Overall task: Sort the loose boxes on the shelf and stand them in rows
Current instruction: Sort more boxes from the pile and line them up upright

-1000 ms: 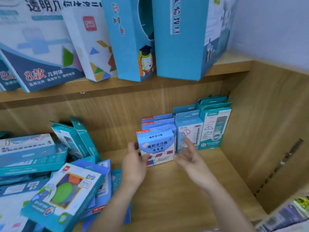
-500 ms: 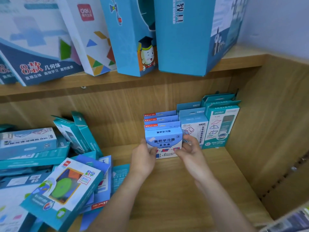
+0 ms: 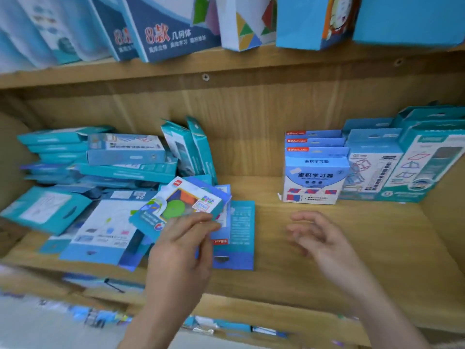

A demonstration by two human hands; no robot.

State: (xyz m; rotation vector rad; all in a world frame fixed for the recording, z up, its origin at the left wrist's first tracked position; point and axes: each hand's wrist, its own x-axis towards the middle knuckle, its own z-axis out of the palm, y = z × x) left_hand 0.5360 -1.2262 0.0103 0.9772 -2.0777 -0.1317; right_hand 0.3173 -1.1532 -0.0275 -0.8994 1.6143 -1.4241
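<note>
On the wooden shelf [image 3: 327, 248] a loose pile of blue and teal boxes [image 3: 100, 172] lies at the left. On top of it sits a teal box with a green circle [image 3: 181, 205]. My left hand [image 3: 183, 248] reaches it, fingertips on its near edge; whether they grip it is unclear. At the right, several blue-and-white boxes [image 3: 314, 182] stand in a row, with white-fronted boxes [image 3: 372, 170] and teal boxes [image 3: 422, 167] upright beside them. My right hand [image 3: 319, 243] hovers above the bare shelf, fingers loosely curled, holding nothing.
Large boxes [image 3: 171, 28] stand on the upper shelf, overhanging its edge. A flat blue box [image 3: 239, 235] lies just right of my left hand. The shelf's side wall [image 3: 448, 215] closes off the right. More goods show blurred on the shelf below.
Both hands have left the front blue-and-white box in the standing row. My left hand moved left to the green-circle box; my right hand drew back. The view swung left.
</note>
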